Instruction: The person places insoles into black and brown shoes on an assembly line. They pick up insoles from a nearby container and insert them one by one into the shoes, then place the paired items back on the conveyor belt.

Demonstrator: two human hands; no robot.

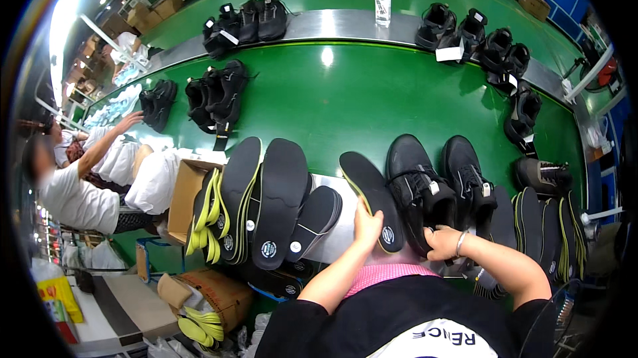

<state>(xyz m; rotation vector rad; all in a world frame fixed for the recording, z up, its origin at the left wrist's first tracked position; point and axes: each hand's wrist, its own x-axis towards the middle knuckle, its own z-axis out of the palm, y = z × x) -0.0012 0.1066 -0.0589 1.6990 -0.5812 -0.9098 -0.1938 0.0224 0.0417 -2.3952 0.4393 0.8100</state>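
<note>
the left hand (pixel 367 222) is closed around the near side of a black insole (pixel 369 182), its thumb lying over the top face; the insole slants with its toe end pointing away from the person, just beside a black lace-up shoe (pixel 404 159). the right hand (pixel 444 242) has its fingers bent in at the heel opening of that same shoe, though whether they grip it or only touch it cannot be told. a second black shoe (pixel 462 162) stands right next to the first, both toes pointing away toward the green worktop (pixel 325 105). to the left stand large black insoles (pixel 282 185) and a cardboard box (pixel 186 192) with yellow-green-edged insoles (pixel 208 215) in front of it; more dark insoles (pixel 527 228) line up at the right. along the far metal ledge (pixel 325 24) are black shoes (pixel 271 19) and a clear bottle (pixel 383 4). a co-worker (pixel 80 195) in a white top reaches in from the left.
</note>
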